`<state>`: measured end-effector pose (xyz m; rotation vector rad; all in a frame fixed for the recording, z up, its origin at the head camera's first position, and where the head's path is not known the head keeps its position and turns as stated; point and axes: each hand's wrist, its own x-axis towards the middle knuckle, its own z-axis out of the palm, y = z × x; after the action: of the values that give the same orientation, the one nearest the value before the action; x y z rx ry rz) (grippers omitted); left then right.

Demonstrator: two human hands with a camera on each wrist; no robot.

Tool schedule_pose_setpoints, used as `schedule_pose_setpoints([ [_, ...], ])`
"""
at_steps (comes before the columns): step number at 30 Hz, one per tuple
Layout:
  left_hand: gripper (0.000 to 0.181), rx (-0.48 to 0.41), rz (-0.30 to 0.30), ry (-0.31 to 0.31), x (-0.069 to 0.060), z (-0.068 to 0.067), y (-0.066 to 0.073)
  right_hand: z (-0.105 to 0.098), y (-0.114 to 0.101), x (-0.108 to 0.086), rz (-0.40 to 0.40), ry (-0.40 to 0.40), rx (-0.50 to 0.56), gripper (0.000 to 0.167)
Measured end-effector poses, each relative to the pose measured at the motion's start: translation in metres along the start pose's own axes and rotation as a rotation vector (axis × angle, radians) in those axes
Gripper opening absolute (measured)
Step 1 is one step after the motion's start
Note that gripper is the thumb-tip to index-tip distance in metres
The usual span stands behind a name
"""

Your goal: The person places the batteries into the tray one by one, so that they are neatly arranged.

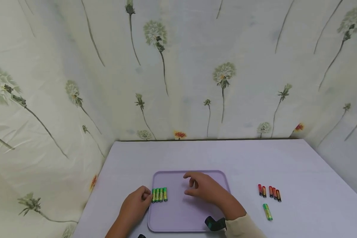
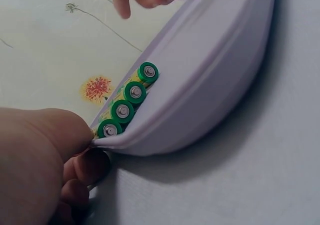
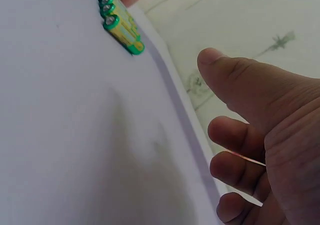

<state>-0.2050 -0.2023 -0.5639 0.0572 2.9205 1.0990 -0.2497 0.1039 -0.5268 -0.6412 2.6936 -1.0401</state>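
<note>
A lilac tray (image 1: 181,216) lies on the table. Several green-and-yellow batteries (image 1: 161,195) stand side by side in a row along its left rim. My left hand (image 1: 134,205) pinches that rim beside the row; the left wrist view shows the thumb above the edge and curled fingers below it, close to the nearest battery (image 2: 109,129). Over the middle of the tray hovers my right hand (image 1: 206,188), holding nothing. Its thumb and fingers are apart and loosely bent in the right wrist view, where its shadow falls on the tray.
On the table right of the tray lies one green battery (image 1: 267,212). Behind it are two red-and-black batteries (image 1: 264,191) and another small group of red-and-black batteries (image 1: 274,193). A flower-patterned curtain (image 1: 190,82) borders the table's back and sides.
</note>
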Motion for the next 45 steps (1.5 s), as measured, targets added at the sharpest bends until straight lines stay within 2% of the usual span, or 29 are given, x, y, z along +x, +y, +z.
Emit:
schedule_pose_setpoints([
  [17, 0.010, 0.007, -0.013, -0.013, 0.000, 0.001, -0.002, -0.035, 0.034, -0.041, 0.123, 0.117, -0.043, 0.052],
  [30, 0.009, 0.009, 0.005, -0.005, -0.001, 0.000, 0.000, -0.064, 0.065, -0.075, 0.231, 0.164, -0.069, 0.053],
  [38, 0.010, 0.012, 0.001, -0.005, -0.002, -0.001, 0.001, -0.068, 0.082, -0.096, 0.289, 0.181, -0.104, 0.053],
  [45, 0.011, 0.004, -0.017, -0.022, -0.002, 0.000, 0.001, -0.072, 0.091, -0.114, 0.304, 0.201, -0.143, 0.056],
])
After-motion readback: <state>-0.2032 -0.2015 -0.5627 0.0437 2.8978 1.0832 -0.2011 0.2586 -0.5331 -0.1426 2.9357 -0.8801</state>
